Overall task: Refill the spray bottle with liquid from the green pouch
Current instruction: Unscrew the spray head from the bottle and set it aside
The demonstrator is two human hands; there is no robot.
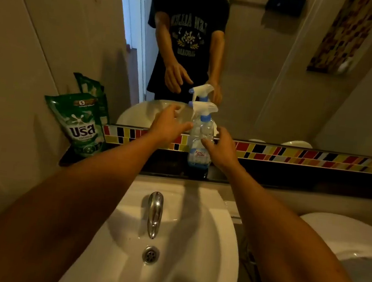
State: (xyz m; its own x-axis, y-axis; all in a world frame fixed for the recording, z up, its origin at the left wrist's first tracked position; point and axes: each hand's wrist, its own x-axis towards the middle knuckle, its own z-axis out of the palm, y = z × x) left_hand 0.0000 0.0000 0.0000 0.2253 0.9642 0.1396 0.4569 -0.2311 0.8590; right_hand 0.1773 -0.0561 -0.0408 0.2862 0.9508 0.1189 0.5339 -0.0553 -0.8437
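Both hands — left hand [167, 124], right hand [223, 148] — reach open-fingered, gripping nothing, toward the clear plastic spray bottle [200, 140] on the dark surface [270, 175]; its white trigger top's still on, green refill pouch [83, 125] untouched — nothing poured.

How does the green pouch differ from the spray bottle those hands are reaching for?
The green pouch is opaque, soft and leans against the wall at the ledge's left end; the spray bottle is see-through, rigid, upright and mid-ledge. The pouch sits untouched; both hands flank the bottle. Both rest on the dark ledge below the mirror.
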